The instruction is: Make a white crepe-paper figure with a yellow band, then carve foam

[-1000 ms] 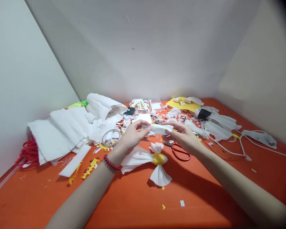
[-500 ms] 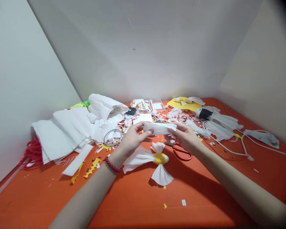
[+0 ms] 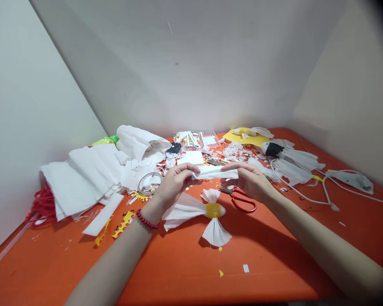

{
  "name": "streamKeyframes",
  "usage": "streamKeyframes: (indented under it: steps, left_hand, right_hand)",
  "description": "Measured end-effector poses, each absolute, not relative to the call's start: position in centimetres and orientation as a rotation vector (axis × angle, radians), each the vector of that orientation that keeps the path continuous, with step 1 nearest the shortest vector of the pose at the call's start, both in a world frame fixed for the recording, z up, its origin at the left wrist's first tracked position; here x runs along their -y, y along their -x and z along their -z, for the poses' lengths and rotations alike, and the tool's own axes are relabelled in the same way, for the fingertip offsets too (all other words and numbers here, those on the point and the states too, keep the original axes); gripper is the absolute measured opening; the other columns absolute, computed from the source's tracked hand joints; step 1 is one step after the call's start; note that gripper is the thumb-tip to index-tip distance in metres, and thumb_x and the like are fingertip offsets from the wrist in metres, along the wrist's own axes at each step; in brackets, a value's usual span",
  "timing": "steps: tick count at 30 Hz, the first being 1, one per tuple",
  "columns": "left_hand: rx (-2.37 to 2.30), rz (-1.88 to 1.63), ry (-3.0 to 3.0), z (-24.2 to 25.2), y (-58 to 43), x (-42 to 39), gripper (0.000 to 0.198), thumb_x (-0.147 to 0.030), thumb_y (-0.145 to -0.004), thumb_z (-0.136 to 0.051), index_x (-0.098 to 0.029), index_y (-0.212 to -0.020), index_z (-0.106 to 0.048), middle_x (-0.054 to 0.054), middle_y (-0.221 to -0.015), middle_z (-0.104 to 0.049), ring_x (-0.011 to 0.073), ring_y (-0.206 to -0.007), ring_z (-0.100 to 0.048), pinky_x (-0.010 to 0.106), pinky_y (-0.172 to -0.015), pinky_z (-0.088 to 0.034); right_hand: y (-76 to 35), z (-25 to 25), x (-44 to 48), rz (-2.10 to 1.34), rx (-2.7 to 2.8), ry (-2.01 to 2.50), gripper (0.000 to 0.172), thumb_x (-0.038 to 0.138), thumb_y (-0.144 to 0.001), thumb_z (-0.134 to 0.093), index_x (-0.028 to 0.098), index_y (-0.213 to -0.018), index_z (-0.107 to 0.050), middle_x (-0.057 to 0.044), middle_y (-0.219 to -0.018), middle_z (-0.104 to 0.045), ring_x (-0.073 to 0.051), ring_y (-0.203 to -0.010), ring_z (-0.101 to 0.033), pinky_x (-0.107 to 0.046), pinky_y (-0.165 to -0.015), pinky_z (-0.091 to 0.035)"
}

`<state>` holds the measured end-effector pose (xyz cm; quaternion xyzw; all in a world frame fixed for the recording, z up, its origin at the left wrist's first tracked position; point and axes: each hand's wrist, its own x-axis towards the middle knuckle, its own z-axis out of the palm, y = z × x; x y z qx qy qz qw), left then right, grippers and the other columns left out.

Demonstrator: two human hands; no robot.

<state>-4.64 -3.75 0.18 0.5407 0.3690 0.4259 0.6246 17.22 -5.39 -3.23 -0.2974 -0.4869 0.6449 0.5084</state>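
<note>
Between my two hands a narrow strip of white crepe paper (image 3: 210, 172) is stretched above the table. My left hand (image 3: 180, 178) pinches its left end, thumb on the near side. The right end is pinched by my right hand (image 3: 247, 178), whose lower fingers curl underneath. Below them lies a white paper fish (image 3: 213, 210) with a yellow band round its body, a long pleated tail to the left and two fanned fins. Red-handled scissors (image 3: 242, 202) rest just right of the fish, under my right hand.
White paper sheets (image 3: 86, 176) and a tape roll (image 3: 150, 182) lie at left, near yellow cut scraps (image 3: 124, 224). Behind are paper shreds, a clear plastic box (image 3: 210, 139) and yellow paper (image 3: 247, 137). A black-banded fish (image 3: 274, 150) and white cord (image 3: 301, 195) are at right.
The paper strip looks narrower and more gathered between my fingers. My right fingers have shifted on its end, and the view has moved slightly.
</note>
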Motion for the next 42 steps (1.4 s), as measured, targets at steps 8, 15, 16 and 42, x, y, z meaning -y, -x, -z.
streamKeyframes:
  steps: [8,15,16,42]
  left_hand:
    - [-1.071,-0.996,-1.636,0.3,3.8,4.7,0.049,-0.035,-0.071,-0.071,-0.021,-0.110,-0.045,0.008,-0.114,-0.057,0.0207,-0.097,-0.060,0.034,-0.079,-0.051]
    - [-0.978,-0.878,-1.761,0.2,3.9,4.8,0.039,-0.036,-0.083,-0.059,-0.020,-0.117,-0.052,0.011,-0.126,-0.055,0.0237,-0.116,-0.051,0.036,-0.095,-0.043]
    - [-0.933,-0.840,-1.729,0.2,4.0,4.9,0.037,-0.033,-0.084,-0.058,-0.020,-0.118,-0.052,0.011,-0.127,-0.054,0.0231,-0.113,-0.054,0.035,-0.093,-0.045]
    - [-0.916,-0.779,-1.464,-0.6,3.5,5.3,0.037,-0.022,-0.082,-0.060,-0.020,-0.118,-0.052,0.009,-0.117,-0.058,0.0197,-0.099,-0.061,0.033,-0.084,-0.053]
  right_hand:
    - [-15.8,2.8,6.8,-0.971,1.580,0.888,0.020,0.033,-0.082,-0.057,0.020,-0.097,-0.060,-0.006,-0.096,-0.056,-0.012,-0.077,-0.056,-0.027,-0.065,-0.056]
    - [-16.0,3.3,6.7,-0.657,1.781,0.893,0.017,0.027,-0.087,-0.052,0.023,-0.102,-0.058,-0.007,-0.101,-0.057,-0.017,-0.090,-0.055,-0.027,-0.066,-0.051]
    - [-16.0,3.3,6.7,-0.654,1.785,0.886,0.018,0.027,-0.087,-0.052,0.023,-0.103,-0.057,-0.007,-0.104,-0.057,-0.017,-0.093,-0.055,-0.027,-0.067,-0.051]
    - [-15.9,2.7,7.0,-1.096,1.620,0.913,0.048,0.027,-0.090,-0.042,0.026,-0.136,-0.027,-0.009,-0.135,-0.042,-0.016,-0.112,-0.049,-0.027,-0.085,-0.048]
